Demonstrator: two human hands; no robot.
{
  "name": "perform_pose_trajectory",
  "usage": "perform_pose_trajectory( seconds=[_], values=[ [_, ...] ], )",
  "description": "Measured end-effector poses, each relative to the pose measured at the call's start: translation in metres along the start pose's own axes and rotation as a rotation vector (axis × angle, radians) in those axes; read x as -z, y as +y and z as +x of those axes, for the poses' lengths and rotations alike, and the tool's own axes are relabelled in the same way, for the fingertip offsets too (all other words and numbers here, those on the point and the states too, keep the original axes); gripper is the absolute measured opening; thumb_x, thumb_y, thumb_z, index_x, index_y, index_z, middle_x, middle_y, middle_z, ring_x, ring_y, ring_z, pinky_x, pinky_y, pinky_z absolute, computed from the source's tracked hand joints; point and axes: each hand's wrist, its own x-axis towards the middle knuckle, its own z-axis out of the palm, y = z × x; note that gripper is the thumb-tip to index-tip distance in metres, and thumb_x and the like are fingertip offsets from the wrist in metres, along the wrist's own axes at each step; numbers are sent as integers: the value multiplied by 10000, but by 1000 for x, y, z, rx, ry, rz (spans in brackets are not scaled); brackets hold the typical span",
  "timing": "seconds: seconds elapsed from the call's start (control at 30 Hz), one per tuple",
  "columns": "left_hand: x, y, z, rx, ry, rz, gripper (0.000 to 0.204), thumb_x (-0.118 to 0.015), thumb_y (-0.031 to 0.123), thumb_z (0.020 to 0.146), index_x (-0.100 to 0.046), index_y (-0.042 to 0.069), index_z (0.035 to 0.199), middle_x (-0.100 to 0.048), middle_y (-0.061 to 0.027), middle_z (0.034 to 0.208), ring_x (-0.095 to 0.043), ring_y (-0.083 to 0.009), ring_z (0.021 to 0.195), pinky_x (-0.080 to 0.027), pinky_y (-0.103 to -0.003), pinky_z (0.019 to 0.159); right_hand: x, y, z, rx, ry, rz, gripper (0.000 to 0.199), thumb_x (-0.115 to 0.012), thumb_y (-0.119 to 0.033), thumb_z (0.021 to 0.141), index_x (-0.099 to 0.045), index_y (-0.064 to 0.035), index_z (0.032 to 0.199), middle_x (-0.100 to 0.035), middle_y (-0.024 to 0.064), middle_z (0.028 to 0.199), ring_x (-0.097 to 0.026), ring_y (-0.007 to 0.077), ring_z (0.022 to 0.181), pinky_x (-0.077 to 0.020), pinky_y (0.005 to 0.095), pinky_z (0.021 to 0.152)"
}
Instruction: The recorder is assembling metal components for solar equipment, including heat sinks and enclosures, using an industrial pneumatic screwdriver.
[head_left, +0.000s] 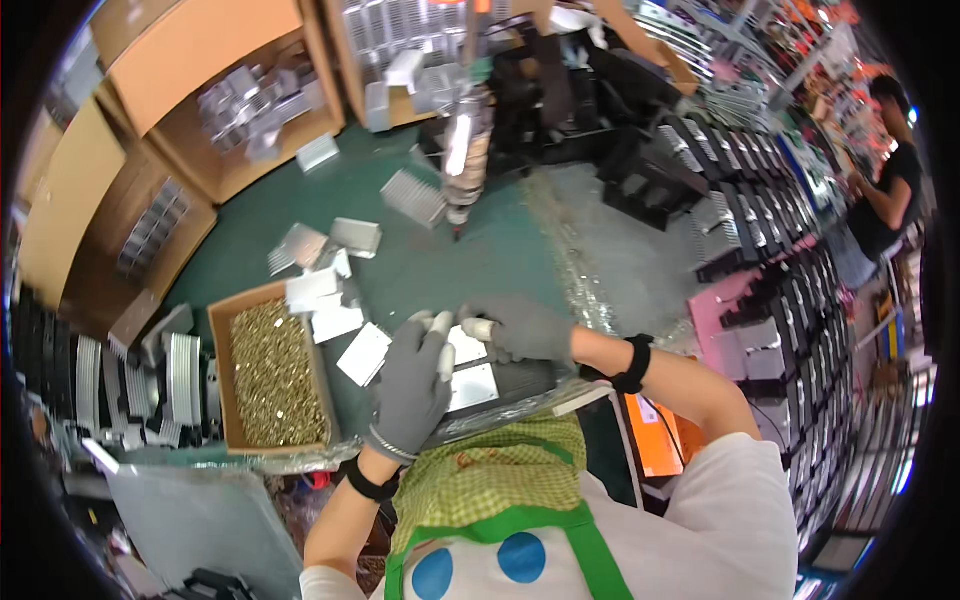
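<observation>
Grey gloves with pale fingertips cover both of my hands. My left hand (410, 375) lies at the left edge of a flat silver metal plate (466, 345), its fingers stretched out against that edge. Over the right side of the same plate is my right hand (525, 330), its fingers curled together; anything small between them is hidden. A second silver plate (473, 387) with small holes lies nearer to me. Another plate (364, 355) rests left of my left hand. Beside it, a cardboard box (327, 385) holds many small brass-coloured pieces (272, 375), likely screws.
A power screwdriver (465, 160) hangs over the green tabletop (480, 250). Finned silver heatsinks (413, 197) lie scattered at left. Cardboard cartons (205, 60) stand behind. Black housings (655, 175) and stacked black-and-silver units (770, 240) fill the right. A person (888, 190) is at far right.
</observation>
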Motion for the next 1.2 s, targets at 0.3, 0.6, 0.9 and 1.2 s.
perform_pose_trajectory(
  seconds=[0.3,0.6,0.9,1.2],
  values=[
    [18,9,-7,-83,14,365,423,-594,138,898,-561,-3,1295,-498,-214,1360,-446,-395,1330,-399,-484,1037,-1,-4,7,463,352,-658,364,-624,-306,929,-584,-70,1203,-665,162,1078,-653,304,977,-515,415,824],
    [0,8,-14,-213,-146,425,604,-555,335,952,-452,-45,1411,-467,-229,1432,-416,-400,1342,-291,-531,1145,-2,-82,119,302,729,-1917,632,-726,-207,774,-479,-60,1337,-577,207,1222,-578,371,1137,-458,407,948],
    [-2,1,-17,-226,-116,378,609,-536,334,961,-439,-55,1419,-450,-239,1443,-401,-408,1353,-272,-533,1154,28,-92,21,491,512,-861,498,-677,-372,809,-545,-36,1152,-673,185,1090,-666,362,984,-520,440,848],
    [-3,3,-17,-235,-127,371,637,-569,317,924,-443,-82,1403,-423,-260,1454,-379,-416,1365,-270,-546,1152,76,7,-22,-205,41,-261,514,-564,-496,966,-680,1,1025,-694,94,901,-677,183,792,-542,343,682]
  ],
)
